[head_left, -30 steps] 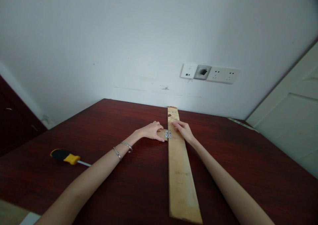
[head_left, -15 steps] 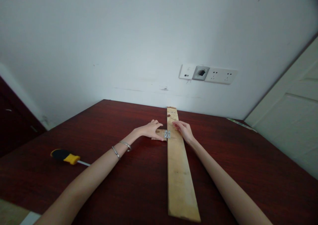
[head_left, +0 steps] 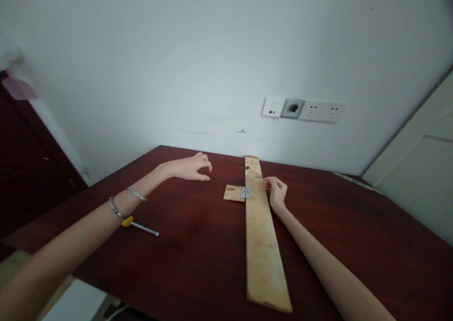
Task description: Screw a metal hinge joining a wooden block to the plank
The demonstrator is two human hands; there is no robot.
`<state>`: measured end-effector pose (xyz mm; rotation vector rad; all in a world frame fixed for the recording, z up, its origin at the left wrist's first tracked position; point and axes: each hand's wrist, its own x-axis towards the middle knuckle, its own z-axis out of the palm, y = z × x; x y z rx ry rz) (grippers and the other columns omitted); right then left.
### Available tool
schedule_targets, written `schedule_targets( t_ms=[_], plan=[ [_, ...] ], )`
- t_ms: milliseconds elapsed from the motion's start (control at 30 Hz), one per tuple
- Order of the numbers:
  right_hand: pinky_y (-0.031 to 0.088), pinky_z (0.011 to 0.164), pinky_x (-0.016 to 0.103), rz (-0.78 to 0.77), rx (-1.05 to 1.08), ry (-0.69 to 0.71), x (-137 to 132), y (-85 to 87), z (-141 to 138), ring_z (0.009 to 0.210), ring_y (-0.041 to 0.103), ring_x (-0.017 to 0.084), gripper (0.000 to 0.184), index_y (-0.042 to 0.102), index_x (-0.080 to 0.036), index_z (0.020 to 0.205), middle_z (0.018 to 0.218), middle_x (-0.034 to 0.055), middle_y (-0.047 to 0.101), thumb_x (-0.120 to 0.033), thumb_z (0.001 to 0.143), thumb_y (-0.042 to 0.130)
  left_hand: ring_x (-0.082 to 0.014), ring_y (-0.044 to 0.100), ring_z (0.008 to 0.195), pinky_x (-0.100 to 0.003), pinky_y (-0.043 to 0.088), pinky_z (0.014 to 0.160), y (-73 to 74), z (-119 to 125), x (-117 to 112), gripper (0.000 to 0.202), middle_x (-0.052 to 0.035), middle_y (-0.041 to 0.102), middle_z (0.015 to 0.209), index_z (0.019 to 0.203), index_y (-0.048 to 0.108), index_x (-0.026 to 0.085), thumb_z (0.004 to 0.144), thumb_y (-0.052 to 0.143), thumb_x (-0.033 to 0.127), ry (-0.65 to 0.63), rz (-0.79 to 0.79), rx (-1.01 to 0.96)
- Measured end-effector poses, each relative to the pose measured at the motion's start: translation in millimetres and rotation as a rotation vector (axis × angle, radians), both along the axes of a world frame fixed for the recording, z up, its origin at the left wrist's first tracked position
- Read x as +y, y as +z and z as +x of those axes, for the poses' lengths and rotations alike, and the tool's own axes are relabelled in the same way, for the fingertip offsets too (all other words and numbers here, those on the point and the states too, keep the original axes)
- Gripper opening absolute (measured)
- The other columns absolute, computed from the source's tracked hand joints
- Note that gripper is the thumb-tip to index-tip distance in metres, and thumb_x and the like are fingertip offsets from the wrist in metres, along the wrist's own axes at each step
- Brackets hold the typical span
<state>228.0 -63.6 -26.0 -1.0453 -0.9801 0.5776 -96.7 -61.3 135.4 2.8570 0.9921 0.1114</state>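
A long wooden plank lies lengthwise on the dark red table. At its left edge a metal hinge bridges the plank and a short wooden piece. My left hand is raised left of the short piece, fingers apart and bent, holding nothing. Close against the plank's right edge is my right hand, its fingers curled together; whatever may be between the fingertips is too small to make out. Under my left forearm a screwdriver shows its shaft and a bit of yellow handle, the rest hidden.
The table meets a white wall with a row of sockets. A pale door stands at the right. A flat strip lies at the table's back right. Below the front left edge is a white object.
My left hand has let go of the short wooden piece and moved left. My right hand has slid from above the plank to its right edge. The view has shifted slightly.
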Motion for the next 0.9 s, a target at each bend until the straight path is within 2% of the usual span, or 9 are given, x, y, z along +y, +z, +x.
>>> schedule_targets(
  t_ms=[133, 267, 433, 533, 633, 767, 900],
  plan=[
    [0.036, 0.047, 0.025, -0.006, 0.0, 0.005, -0.1, -0.2, -1.1, 0.051, 0.046, 0.012, 0.02, 0.063, -0.016, 0.058, 0.058, 0.0011, 0.059, -0.033, 0.067, 0.059, -0.0241, 0.044, 0.105, -0.032, 0.035, 0.094, 2.0, -59.3, -7.0, 0.026, -0.0058, 0.055, 0.104, 0.097, 0.066, 0.02, 0.077, 0.063, 0.037, 0.094, -0.013, 0.121],
    [0.035, 0.045, 0.024, -0.008, -0.005, 0.019, 2.5, -4.2, -0.1, 0.05, 0.045, 0.011, 0.018, 0.064, -0.016, 0.058, 0.056, 0.0004, 0.059, -0.032, 0.065, 0.06, -0.0249, 0.048, 0.103, -0.036, 0.034, 0.098, -6.9, -115.9, -26.8, 0.024, -0.0054, 0.058, 0.103, 0.093, 0.067, 0.02, 0.071, 0.069, 0.029, 0.18, -0.067, 0.251],
    [0.033, 0.044, 0.024, -0.017, -0.005, 0.034, 3.5, -6.3, 1.5, 0.048, 0.045, 0.01, 0.017, 0.065, -0.015, 0.057, 0.054, -0.0007, 0.057, -0.03, 0.064, 0.06, -0.0229, 0.053, 0.104, -0.036, 0.031, 0.103, -22.4, -163.0, -57.1, 0.037, -0.0047, 0.062, 0.107, 0.103, 0.063, 0.019, 0.067, 0.071, 0.018, 0.247, -0.178, 0.429],
    [0.032, 0.044, 0.024, -0.016, -0.008, 0.03, 1.3, -4.5, 0.5, 0.048, 0.044, 0.01, 0.016, 0.066, -0.015, 0.058, 0.053, -0.0007, 0.057, -0.03, 0.063, 0.06, -0.0216, 0.056, 0.095, -0.029, 0.041, 0.09, -30.5, -175.1, -72.0, 0.035, -0.0052, 0.064, 0.1, 0.1, 0.063, 0.018, 0.067, 0.069, 0.013, 0.262, -0.214, 0.472],
    [0.033, 0.044, 0.024, -0.009, -0.012, 0.013, -1.9, -2.2, -1.2, 0.048, 0.045, 0.011, 0.016, 0.066, -0.015, 0.059, 0.053, -0.0005, 0.058, -0.029, 0.063, 0.06, -0.0207, 0.057, 0.091, -0.025, 0.043, 0.078, -36.9, -178.3, -83.8, 0.03, -0.0051, 0.064, 0.095, 0.095, 0.062, 0.018, 0.067, 0.066, 0.008, 0.28, -0.22, 0.436],
    [0.034, 0.045, 0.024, -0.002, -0.023, -0.001, -4.5, -0.7, -2.3, 0.048, 0.045, 0.011, 0.015, 0.066, -0.015, 0.059, 0.052, -0.0014, 0.057, -0.028, 0.063, 0.059, -0.021, 0.059, 0.09, -0.026, 0.044, 0.074, -43.7, -174.3, -94.1, 0.026, -0.0048, 0.064, 0.095, 0.092, 0.061, 0.019, 0.068, 0.064, 0.007, 0.312, -0.185, 0.467],
    [0.033, 0.045, 0.024, 0.001, -0.035, -0.011, -4.4, -1.2, -1.7, 0.048, 0.044, 0.011, 0.016, 0.067, -0.015, 0.059, 0.052, -0.0013, 0.056, -0.029, 0.064, 0.059, -0.0228, 0.062, 0.09, -0.028, 0.045, 0.073, -51.5, -167.4, -98.0, 0.023, -0.0074, 0.065, 0.098, 0.09, 0.062, 0.018, 0.07, 0.06, 0.006, 0.264, -0.099, 0.552]
  ],
)
